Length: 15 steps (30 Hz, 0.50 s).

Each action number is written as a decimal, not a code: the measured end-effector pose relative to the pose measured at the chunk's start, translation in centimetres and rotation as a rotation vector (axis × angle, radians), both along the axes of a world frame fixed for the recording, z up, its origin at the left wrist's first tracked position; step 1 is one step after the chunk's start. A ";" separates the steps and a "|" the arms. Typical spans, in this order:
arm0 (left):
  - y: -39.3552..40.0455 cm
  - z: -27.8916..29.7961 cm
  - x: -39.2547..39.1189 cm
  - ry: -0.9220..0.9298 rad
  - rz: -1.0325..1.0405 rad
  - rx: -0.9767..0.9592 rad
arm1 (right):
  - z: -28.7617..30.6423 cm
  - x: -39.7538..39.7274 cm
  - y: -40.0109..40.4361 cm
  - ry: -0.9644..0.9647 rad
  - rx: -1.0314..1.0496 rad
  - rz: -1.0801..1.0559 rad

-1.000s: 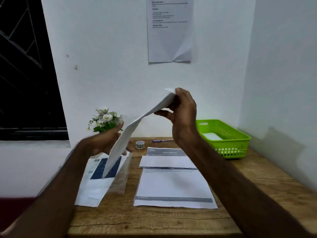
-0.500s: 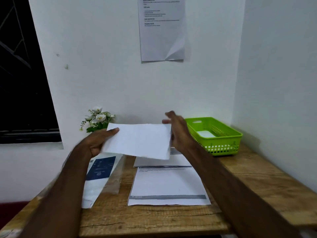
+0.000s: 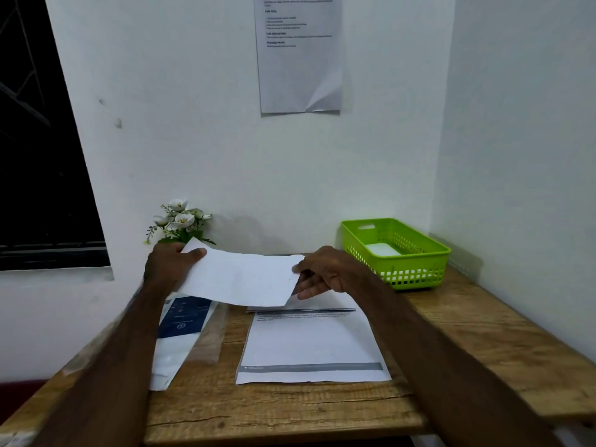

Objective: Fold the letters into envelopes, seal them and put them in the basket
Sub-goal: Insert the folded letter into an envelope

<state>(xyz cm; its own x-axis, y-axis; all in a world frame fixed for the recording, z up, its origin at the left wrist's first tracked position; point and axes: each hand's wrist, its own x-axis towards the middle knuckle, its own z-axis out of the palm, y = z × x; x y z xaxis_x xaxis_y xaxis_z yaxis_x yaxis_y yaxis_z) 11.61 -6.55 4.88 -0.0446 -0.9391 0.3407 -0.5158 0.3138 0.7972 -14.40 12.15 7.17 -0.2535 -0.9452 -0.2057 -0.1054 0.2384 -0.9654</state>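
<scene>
- Two bare forearms reach forward from the near edge of the wooden table (image 3: pixel 483 333), rising from 7 and 5 o'clock toward the middle of the view.
- A flat letter (image 3: pixel 309 346) lies on the table under the arms, with more sheets (image 3: pixel 325 305) just beyond it at 12 o'clock, partly hidden.
- At 9 o'clock of that letter, an envelope pack (image 3: pixel 183 327) with a dark blue panel lies in clear wrapping beneath the left forearm.
- The left hand (image 3: pixel 167 264) is raised above the table, thumb laid over the top left corner of a folded sheet (image 3: pixel 240 277), the fingers behind it: a pinch.
- The right hand (image 3: pixel 325 272) holds the sheet's right edge, thumb on top and fingers curled below, also pinching.
- The folded sheet hangs in the air between both hands, tilted slightly, above the far sheets.
- At 2 o'clock of the hands, a green basket (image 3: pixel 416 272) sits by the corner wall, something white inside.
- Behind the left hand stand white flowers (image 3: pixel 180 221).
- Far up the wall at 12 o'clock hangs a printed notice (image 3: pixel 300 53).
</scene>
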 end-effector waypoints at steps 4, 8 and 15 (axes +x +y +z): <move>1.1 0.0 -1.1 -0.203 0.146 -0.147 | -1.0 -0.1 -0.8 -0.048 -0.006 -0.028; 3.1 0.6 -3.6 -0.208 -0.084 -0.230 | -2.1 0.3 -1.6 -0.085 0.048 0.024; 7.5 -0.5 -8.9 -0.565 -0.526 -0.121 | -3.2 0.3 -2.0 -0.031 0.036 0.005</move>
